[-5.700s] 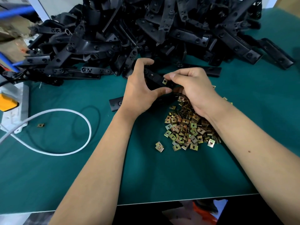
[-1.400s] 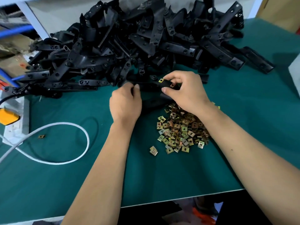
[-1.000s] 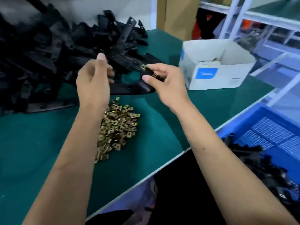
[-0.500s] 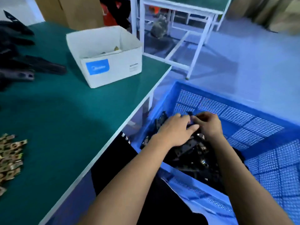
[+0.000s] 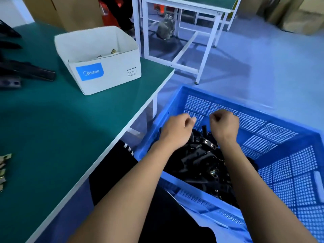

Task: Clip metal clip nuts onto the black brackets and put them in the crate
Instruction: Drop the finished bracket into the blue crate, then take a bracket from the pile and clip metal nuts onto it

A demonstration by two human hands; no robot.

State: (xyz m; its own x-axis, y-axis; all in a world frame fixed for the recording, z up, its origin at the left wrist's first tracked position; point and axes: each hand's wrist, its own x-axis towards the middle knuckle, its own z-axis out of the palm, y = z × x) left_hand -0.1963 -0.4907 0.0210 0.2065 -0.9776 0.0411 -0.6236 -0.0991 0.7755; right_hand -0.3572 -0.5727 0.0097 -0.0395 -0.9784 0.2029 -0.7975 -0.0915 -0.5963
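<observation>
The crate [image 5: 263, 123] was glossy blue plastic with perforated mesh walls. The brackets [image 5: 196, 160] in it looked matt black plastic, some carrying shiny metal clips [image 5: 213, 172]. The counter [image 5: 61, 128] had a smooth matt green top; the box [image 5: 108, 74] was white cardboard.

One blue crate [image 5: 263, 123] sits at four o'clock, holding a heap of black brackets [image 5: 198, 160] too tangled to count. One white box [image 5: 105, 74] stands at eleven o'clock on the worktop [image 5: 61, 128]. Two hands, the left hand [image 5: 177, 130] and right hand [image 5: 224, 125], are over the crate.
</observation>
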